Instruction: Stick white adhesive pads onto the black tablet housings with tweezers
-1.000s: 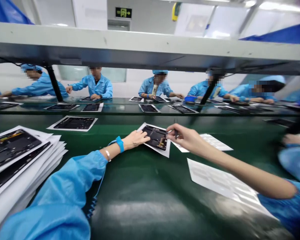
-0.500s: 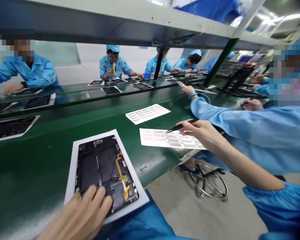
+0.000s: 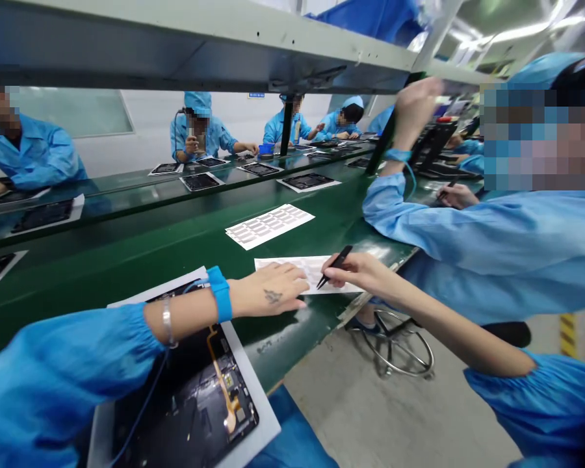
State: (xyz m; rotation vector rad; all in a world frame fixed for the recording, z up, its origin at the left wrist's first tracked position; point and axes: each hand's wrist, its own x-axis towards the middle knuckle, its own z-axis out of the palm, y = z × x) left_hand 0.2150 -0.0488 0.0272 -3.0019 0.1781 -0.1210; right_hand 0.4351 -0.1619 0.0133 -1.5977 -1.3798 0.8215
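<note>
My left hand (image 3: 275,288) lies flat with its fingers stretched over the left part of a white sticker sheet (image 3: 346,286). A blue wrist strap with a cord circles that wrist. Black tweezers (image 3: 335,265) are pinched in my right hand (image 3: 353,272), their tips pointing down at the same sheet. Below my left forearm lies an opened tablet housing (image 3: 214,403) on a white backing, with an orange flex cable (image 3: 218,357) along its right side. My forearm hides its upper part.
A second stack of sticker sheets (image 3: 273,224) lies farther back on the green bench (image 3: 190,244). Another tablet housing (image 3: 309,181) sits beyond it. To my right, a co-worker's arm (image 3: 400,195) is raised. A wheeled stool (image 3: 394,351) stands below the bench edge.
My left hand has moved from the tablet housing to the sticker sheet. The tweezers have shifted and now point more steeply down. The co-worker's hand has risen; another housing shows beyond the rear sheets.
</note>
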